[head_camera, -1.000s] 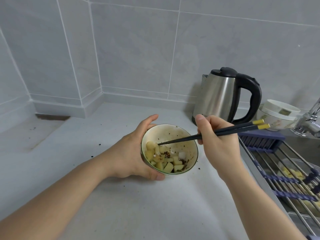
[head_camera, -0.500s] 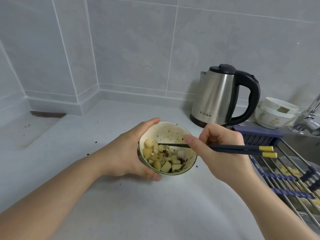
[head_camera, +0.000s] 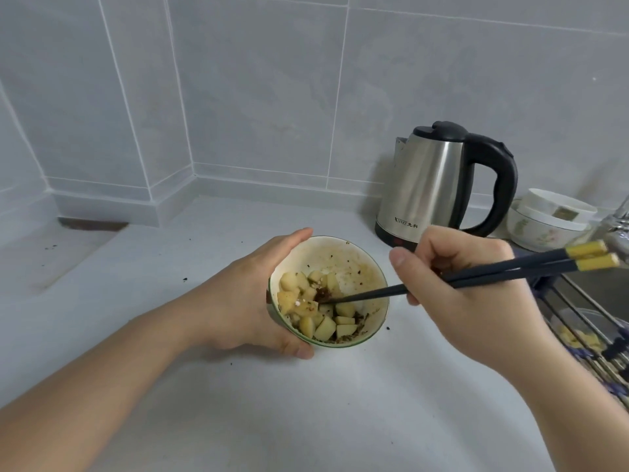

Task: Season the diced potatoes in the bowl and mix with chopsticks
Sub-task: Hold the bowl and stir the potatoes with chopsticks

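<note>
A small white bowl [head_camera: 340,258] with a dark green rim sits tilted toward me on the white counter. Diced yellow potatoes [head_camera: 323,327] flecked with dark and red seasoning lie in its near half. My left hand [head_camera: 245,301] grips the bowl's left side, thumb at the near rim and fingers round the far side. My right hand [head_camera: 466,294] holds a pair of dark blue chopsticks [head_camera: 503,275] with yellow ends. Their tips are down among the potatoes near the bowl's middle.
A steel electric kettle [head_camera: 432,185] with a black handle stands behind the bowl at the right. Stacked white bowls [head_camera: 544,223] sit beside it. A faucet [head_camera: 616,226] and a wire rack [head_camera: 599,338] over the sink lie at the far right. Dark seasoning specks dot the counter [head_camera: 306,420].
My right hand has swung the chopsticks round in the bowl, their yellow ends dipping and rising again, and the potato pieces have shifted. My left hand keeps its grip on the bowl.
</note>
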`<state>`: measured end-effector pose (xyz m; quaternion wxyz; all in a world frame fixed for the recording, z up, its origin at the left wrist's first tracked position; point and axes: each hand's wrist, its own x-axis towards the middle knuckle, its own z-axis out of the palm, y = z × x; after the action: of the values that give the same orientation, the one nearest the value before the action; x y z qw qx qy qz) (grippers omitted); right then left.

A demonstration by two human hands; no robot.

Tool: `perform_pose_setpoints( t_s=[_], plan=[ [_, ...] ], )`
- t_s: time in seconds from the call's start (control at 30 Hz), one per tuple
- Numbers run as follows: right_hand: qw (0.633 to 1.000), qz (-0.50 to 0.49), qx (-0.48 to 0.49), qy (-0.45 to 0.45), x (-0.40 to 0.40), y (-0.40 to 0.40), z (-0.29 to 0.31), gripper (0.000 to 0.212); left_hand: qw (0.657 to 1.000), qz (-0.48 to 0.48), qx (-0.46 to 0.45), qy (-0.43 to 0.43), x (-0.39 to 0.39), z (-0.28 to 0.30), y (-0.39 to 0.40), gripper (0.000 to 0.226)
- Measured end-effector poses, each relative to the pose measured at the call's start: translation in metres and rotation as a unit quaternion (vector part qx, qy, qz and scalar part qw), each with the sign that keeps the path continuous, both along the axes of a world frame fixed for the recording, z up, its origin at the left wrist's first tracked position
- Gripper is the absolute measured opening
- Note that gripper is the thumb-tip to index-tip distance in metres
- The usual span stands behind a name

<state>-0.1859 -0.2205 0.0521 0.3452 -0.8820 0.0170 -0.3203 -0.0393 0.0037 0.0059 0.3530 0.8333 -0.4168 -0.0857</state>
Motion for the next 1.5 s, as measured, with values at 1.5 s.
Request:
perform_pose_setpoints(
  t_s=[1.5],
  plan=[
    [0.991, 0.038, -0.115, -0.056, -0.003, 0.002, 0.001, 0.035, 1.0, -0.004, -0.001, 0.017, 0.001, 0.001, 0.001, 0.138]
  ],
)
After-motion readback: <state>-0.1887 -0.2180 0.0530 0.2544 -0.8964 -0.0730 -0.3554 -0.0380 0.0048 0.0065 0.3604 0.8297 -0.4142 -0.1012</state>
